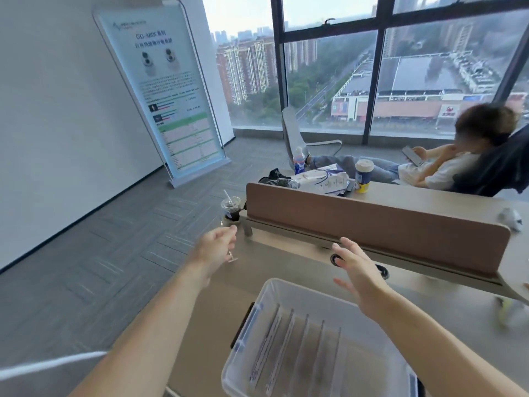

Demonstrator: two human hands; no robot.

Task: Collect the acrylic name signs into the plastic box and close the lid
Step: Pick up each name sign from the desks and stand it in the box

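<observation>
Acrylic name signs (297,348) stand in a row inside the lidless plastic box (257,365) on the desk (286,262); left hand (216,247) pinches another clear sign (231,255), right hand (359,275) hovers spread

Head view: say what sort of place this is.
Probably a high-rise office: desks split by a divider, a product banner by the wall, and big windows overlooking city blocks.
</observation>
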